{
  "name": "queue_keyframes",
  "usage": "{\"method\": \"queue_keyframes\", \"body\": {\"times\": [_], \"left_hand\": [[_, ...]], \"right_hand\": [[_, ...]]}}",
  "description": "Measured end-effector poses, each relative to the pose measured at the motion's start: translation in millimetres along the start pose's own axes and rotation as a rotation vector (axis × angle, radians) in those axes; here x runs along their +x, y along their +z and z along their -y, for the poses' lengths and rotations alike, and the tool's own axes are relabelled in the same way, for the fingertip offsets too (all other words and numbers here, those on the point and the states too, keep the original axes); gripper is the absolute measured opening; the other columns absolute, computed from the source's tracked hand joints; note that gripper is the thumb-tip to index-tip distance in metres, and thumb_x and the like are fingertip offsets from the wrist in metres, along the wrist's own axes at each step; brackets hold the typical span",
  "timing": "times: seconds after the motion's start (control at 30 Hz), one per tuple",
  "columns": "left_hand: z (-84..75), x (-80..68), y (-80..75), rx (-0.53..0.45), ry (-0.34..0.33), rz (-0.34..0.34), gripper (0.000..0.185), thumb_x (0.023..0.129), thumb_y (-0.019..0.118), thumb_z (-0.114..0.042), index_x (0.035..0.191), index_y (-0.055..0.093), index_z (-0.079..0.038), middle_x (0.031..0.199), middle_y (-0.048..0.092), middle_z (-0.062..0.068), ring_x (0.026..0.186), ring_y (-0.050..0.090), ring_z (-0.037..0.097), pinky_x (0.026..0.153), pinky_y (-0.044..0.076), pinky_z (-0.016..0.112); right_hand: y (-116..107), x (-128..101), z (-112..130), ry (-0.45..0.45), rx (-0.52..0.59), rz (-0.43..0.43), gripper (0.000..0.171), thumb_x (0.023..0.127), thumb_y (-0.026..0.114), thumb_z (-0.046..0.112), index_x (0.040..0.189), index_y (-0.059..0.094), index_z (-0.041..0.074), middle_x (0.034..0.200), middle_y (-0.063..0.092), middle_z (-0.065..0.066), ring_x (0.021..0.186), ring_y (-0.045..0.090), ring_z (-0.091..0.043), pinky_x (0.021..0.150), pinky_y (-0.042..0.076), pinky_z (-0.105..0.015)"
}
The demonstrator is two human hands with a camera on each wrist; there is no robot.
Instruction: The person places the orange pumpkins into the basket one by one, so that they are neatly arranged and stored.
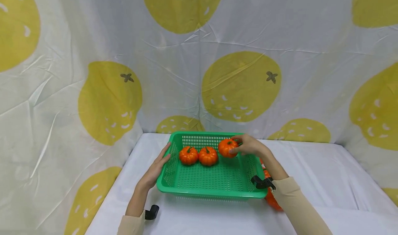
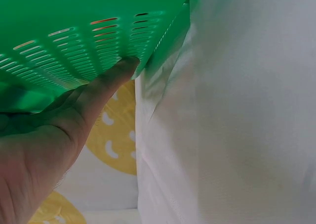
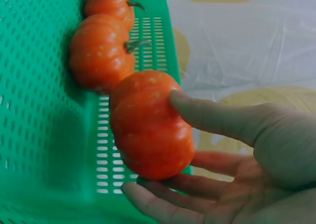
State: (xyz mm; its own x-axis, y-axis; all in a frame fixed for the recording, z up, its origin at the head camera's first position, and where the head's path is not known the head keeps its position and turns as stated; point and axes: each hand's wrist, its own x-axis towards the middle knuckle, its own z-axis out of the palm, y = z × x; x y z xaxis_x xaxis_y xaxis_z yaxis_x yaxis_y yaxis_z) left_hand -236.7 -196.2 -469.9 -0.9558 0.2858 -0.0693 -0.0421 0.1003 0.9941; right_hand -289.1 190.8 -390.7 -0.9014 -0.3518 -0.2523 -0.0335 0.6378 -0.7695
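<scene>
Your right hand [image 1: 248,146] has its thumb [image 3: 212,116] laid over the top of a small orange pumpkin [image 1: 227,147] and its fingers [image 3: 163,204] cupped under it, so the pumpkin is pinched between them, held just above the far right part of the green basket [image 1: 214,192], close to the far wall. Your wrist comes in over the basket's right rim, the forearm in a beige sleeve [image 1: 298,207] slanting back toward you. Your left hand [image 1: 158,167] lies flat against the outside of the basket's left wall, fingers straight and the thumb [image 2: 116,78] pressed on the slotted plastic, gripping nothing. Two more pumpkins, the left pumpkin [image 1: 188,155] and the middle pumpkin [image 1: 208,156], sit side by side on the basket floor along the far wall, touching each other, with the held one just to their right. The near half of the basket floor is bare mesh. Another orange pumpkin [image 1: 273,200] lies on the table outside the basket's near right corner, partly hidden by your right forearm. A black wrist mount [image 1: 151,212] shows at your left cuff. The basket stands on a white cloth-covered table [image 1: 326,179], backed and flanked by a creased white curtain [image 1: 174,72] printed with large yellow lemons, which hangs close behind the basket's far edge.
</scene>
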Motion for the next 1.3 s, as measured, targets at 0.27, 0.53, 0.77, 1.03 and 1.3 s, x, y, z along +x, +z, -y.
{"method": "queue_keyframes", "body": {"times": [0.27, 0.53, 0.77, 1.03, 1.3], "left_hand": [[1.4, -0.8, -0.9, 0.01, -0.003, -0.001, 0.058, 0.114, 0.034, -0.034, 0.168, 0.012, -0.032, 0.176, 0.001, 0.008, 0.162, -0.003, 0.037, 0.127, 0.004, 0.064], [1.7, -3.5, -0.3, 0.015, -0.001, -0.013, 0.059, 0.114, 0.034, -0.034, 0.168, 0.012, -0.03, 0.176, 0.001, 0.011, 0.161, -0.003, 0.04, 0.126, 0.003, 0.066], [1.4, -2.0, -1.1, 0.013, -0.003, -0.005, 0.058, 0.114, 0.035, -0.035, 0.168, 0.012, -0.032, 0.176, 0.001, 0.007, 0.162, -0.002, 0.038, 0.127, 0.005, 0.065], [1.2, 0.5, -1.8, 0.005, -0.001, 0.011, 0.058, 0.114, 0.034, -0.033, 0.167, 0.011, -0.034, 0.177, -0.001, 0.006, 0.162, -0.003, 0.037, 0.127, 0.005, 0.065], [1.9, 0.2, -2.4, 0.007, -0.004, 0.003, 0.058, 0.114, 0.034, -0.033, 0.167, 0.012, -0.034, 0.177, -0.001, 0.006, 0.162, -0.004, 0.037, 0.127, 0.004, 0.065]], "right_hand": [[11, 4, -6, 0.03, -0.05, 0.021, 0.074, 0.093, 0.076, 0.012, 0.152, 0.039, -0.013, 0.138, 0.054, -0.038, 0.092, 0.069, -0.029, 0.075, 0.061, -0.042], [22, 11, -8, 0.087, -0.096, 0.053, 0.074, 0.09, 0.079, 0.011, 0.151, 0.042, -0.01, 0.139, 0.054, -0.036, 0.097, 0.067, -0.024, 0.076, 0.06, -0.043], [25, 16, -11, 0.129, -0.07, 0.051, 0.075, 0.089, 0.079, 0.004, 0.153, 0.043, -0.004, 0.127, 0.062, -0.029, 0.063, 0.051, -0.01, 0.067, 0.058, -0.038], [26, 17, -12, 0.114, -0.063, 0.023, 0.07, 0.088, 0.079, 0.002, 0.15, 0.048, -0.001, 0.152, 0.039, -0.038, 0.051, 0.047, -0.009, 0.065, 0.061, -0.04], [28, 19, -12, 0.096, -0.03, 0.022, 0.066, 0.088, 0.079, 0.0, 0.149, 0.052, 0.001, 0.151, 0.041, -0.036, 0.052, 0.043, -0.008, 0.066, 0.062, -0.041]]}}
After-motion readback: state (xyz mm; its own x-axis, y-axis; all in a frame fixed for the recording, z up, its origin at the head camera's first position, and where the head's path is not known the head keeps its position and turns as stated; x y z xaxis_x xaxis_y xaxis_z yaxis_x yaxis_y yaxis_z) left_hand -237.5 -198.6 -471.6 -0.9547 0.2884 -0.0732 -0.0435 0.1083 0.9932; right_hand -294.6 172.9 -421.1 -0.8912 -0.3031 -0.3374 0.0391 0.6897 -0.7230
